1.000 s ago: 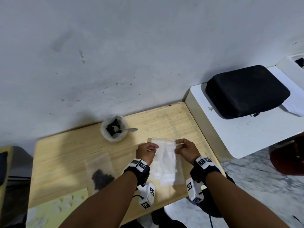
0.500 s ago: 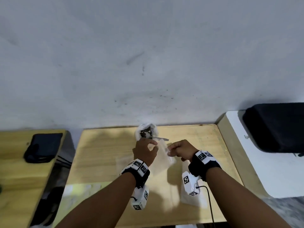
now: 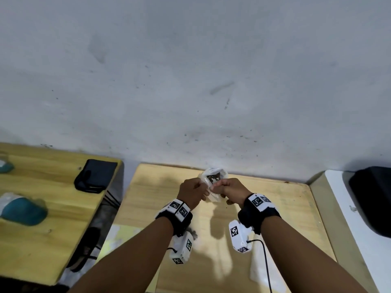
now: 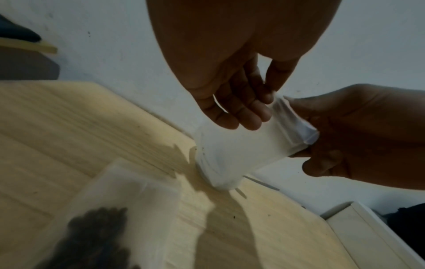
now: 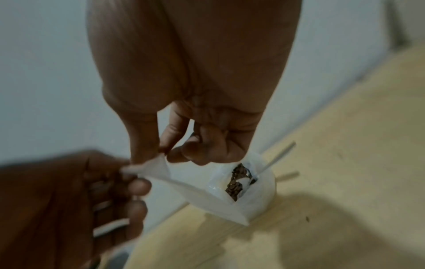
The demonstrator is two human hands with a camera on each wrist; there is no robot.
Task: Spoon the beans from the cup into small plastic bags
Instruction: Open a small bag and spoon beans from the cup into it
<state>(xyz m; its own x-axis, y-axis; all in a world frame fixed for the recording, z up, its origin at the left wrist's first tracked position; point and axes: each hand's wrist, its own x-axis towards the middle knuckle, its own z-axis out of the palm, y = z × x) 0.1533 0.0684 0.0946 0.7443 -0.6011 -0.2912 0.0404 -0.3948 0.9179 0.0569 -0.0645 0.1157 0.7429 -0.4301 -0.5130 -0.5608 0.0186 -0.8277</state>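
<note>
A small clear plastic bag (image 3: 214, 196) hangs between both hands just in front of the cup (image 3: 213, 176). My left hand (image 3: 202, 190) pinches one side of the bag's mouth (image 4: 276, 102), and my right hand (image 3: 216, 188) pinches the other side (image 5: 161, 160) between thumb and forefinger. The bag (image 5: 197, 194) looks empty. The white cup (image 5: 264, 193) stands at the table's far edge by the wall, with brown beans (image 5: 236, 180) inside and a spoon handle (image 5: 279, 157) sticking out to the right.
A bag holding dark beans (image 4: 103, 227) lies on the wooden table (image 3: 285, 208) under my left wrist. Spare bags (image 3: 264, 269) lie near the front right. A black wallet (image 3: 96, 176) is on the left table, a black case (image 3: 372, 197) on the white one.
Both hands have lifted the bag off the table and carried it up toward the cup, and they have drawn closer together. The head view has swung left and upward.
</note>
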